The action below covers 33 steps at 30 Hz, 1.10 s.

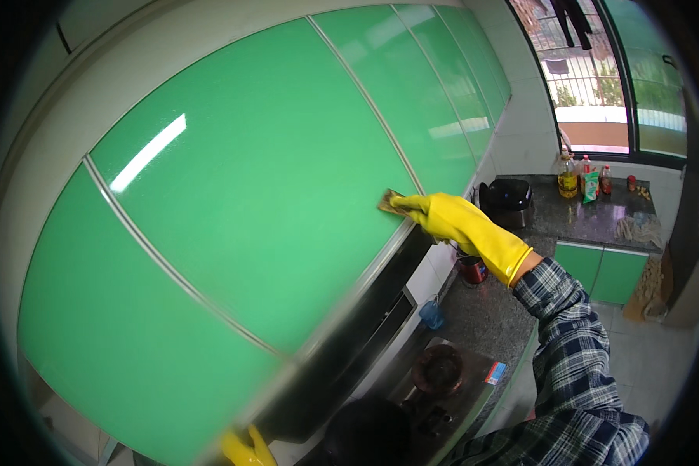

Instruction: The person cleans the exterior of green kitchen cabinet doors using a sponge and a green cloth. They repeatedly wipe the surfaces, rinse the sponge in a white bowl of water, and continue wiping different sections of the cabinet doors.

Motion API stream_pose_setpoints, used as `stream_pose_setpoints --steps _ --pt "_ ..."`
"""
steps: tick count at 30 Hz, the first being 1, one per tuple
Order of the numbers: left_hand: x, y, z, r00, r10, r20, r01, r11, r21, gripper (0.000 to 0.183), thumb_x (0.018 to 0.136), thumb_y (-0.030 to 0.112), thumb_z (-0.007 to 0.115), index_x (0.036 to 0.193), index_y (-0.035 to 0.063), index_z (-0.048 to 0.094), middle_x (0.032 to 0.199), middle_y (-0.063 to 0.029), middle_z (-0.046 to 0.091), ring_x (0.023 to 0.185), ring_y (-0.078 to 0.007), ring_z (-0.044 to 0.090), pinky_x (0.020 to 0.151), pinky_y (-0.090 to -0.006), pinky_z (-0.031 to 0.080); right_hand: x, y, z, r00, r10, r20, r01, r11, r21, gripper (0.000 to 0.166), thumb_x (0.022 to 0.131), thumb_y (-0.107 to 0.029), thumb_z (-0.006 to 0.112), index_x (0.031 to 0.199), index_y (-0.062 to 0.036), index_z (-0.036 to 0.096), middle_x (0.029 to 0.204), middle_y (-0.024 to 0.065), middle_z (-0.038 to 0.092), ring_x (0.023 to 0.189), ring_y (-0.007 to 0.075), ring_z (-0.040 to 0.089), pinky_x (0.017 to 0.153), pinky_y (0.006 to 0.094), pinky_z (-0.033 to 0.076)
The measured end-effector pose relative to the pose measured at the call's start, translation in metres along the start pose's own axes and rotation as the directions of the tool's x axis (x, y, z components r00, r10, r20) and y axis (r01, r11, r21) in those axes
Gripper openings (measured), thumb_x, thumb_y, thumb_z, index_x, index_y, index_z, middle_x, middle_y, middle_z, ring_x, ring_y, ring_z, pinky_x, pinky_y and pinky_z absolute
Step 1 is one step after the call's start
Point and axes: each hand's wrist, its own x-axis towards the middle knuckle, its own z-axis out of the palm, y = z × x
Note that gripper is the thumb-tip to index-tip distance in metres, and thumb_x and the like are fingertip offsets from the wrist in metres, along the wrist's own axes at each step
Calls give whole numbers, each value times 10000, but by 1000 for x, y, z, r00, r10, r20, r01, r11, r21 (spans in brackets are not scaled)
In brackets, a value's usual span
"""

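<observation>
My right hand [451, 218], in a yellow rubber glove, is closed around a small brownish pad [391, 203], which looks like a scouring pad or sponge. The pad rests against the lower right corner of a glossy green cabinet door [256, 151], beside the metal strip [373, 105] between two doors. My left hand [248, 447], gloved in yellow too, shows only partly at the bottom edge. Its fingers are apart at the lower metal edge of the cabinets, above the black range hood [338, 355]; whether it grips that edge is hidden.
Below the hood stands a gas stove [440, 368] with a dark pan [368, 434]. Along the stone counter [472, 309] are a red canister [473, 271], a black appliance [505, 201], an oil bottle [567, 177] and several condiments. A window [588, 87] is at the right.
</observation>
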Motion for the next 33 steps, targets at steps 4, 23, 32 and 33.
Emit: stream_pose_setpoints --steps 4,23,32,33 --pt "-9 -13 4 999 0 38 -2 999 40 354 1032 255 736 1049 -92 672 1028 -321 693 958 -487 648 882 -539 509 29 -22 10 932 -293 -214 297 955 -12 450 1102 -295 586 1550 -316 611 942 155 781 609 257 701 658 382 589" --pt "11 31 -11 994 70 89 -74 996 43 311 1060 214 696 1040 -97 681 962 -332 686 889 -480 653 844 -514 528 -2 12 38 917 -381 -120 389 919 56 440 1097 -265 588 1534 -301 616 1208 145 775 960 370 745 837 462 586" --pt "10 -53 20 999 13 35 -15 999 31 276 1028 190 746 1136 -56 684 1042 -223 680 918 -358 667 853 -446 550 3 -88 4 989 -144 44 132 970 203 450 1078 -261 630 1528 -270 623 1241 140 762 999 402 739 847 460 600" --pt "13 -71 28 1000 5 21 -5 1000 18 279 1023 175 753 1166 -53 679 1078 -206 677 934 -332 666 867 -431 550 -1 -81 15 982 -184 31 177 970 165 449 1079 -260 630 1528 -273 624 1234 145 762 1001 403 738 852 458 602"
